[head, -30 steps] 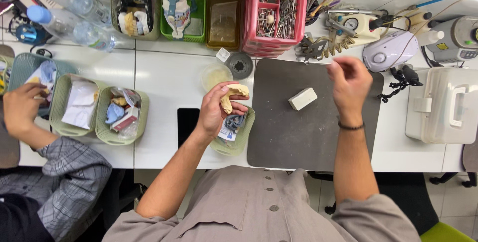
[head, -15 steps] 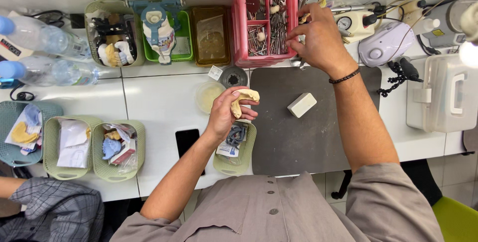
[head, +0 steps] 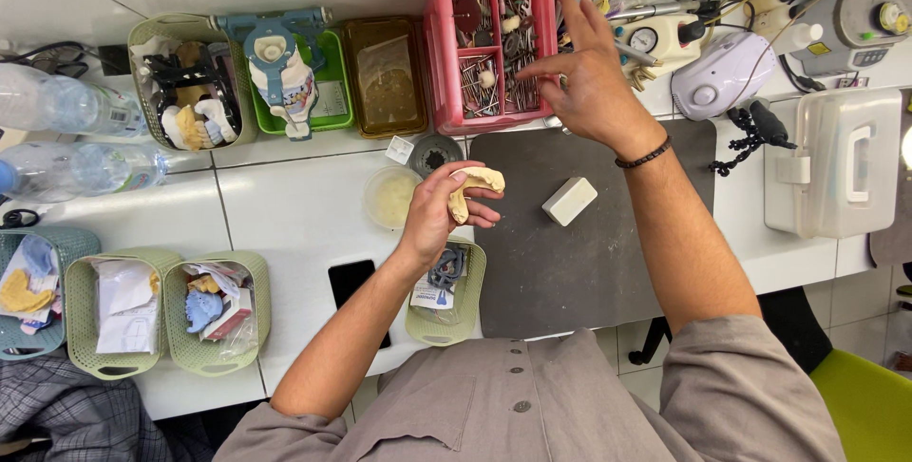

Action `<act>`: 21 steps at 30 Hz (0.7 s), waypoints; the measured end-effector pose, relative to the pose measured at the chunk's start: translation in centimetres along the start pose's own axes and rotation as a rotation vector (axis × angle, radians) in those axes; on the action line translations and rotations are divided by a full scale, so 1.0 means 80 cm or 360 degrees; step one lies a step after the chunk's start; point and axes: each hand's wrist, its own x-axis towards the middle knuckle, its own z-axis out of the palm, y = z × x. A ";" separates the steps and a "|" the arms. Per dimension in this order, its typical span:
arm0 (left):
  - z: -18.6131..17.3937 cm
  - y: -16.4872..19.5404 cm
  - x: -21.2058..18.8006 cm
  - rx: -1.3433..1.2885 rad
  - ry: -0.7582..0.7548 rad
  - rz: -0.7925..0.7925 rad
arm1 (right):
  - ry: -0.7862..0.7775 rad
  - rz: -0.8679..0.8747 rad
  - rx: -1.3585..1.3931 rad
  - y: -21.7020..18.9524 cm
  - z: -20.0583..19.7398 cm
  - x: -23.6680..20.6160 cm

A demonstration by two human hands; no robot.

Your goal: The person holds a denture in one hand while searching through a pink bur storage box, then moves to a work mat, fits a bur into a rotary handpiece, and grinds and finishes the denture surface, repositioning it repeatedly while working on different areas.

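My left hand [head: 439, 207] grips a cream plaster dental cast [head: 472, 184] above the white table, over a small green basket [head: 467, 305]. My right hand [head: 587, 77], with a dark bead bracelet on the wrist, reaches to the right edge of a pink tray [head: 442, 73] full of burs and small metal tools. Its fingers are spread and I see nothing in them. A white rectangular block [head: 569, 201] lies on the dark grey mat [head: 570, 272] just below that hand.
Green baskets [head: 171, 348] with bagged casts stand at the left, water bottles [head: 66, 106] behind them. A blue articulator [head: 275, 54], a brown box [head: 385, 77], a round clear dish [head: 389, 198], a black phone [head: 350, 283], a white motor unit [head: 717, 73] and a white case [head: 836, 163] are around.
My right hand went from above the mat up to the pink tray, then opened its fingers at the tray's right edge. The left hand kept hold of the cast.
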 end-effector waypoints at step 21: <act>-0.011 0.002 -0.005 0.0052 0.0055 0.0011 | 0.0047 0.0029 -0.0165 -0.014 0.002 -0.007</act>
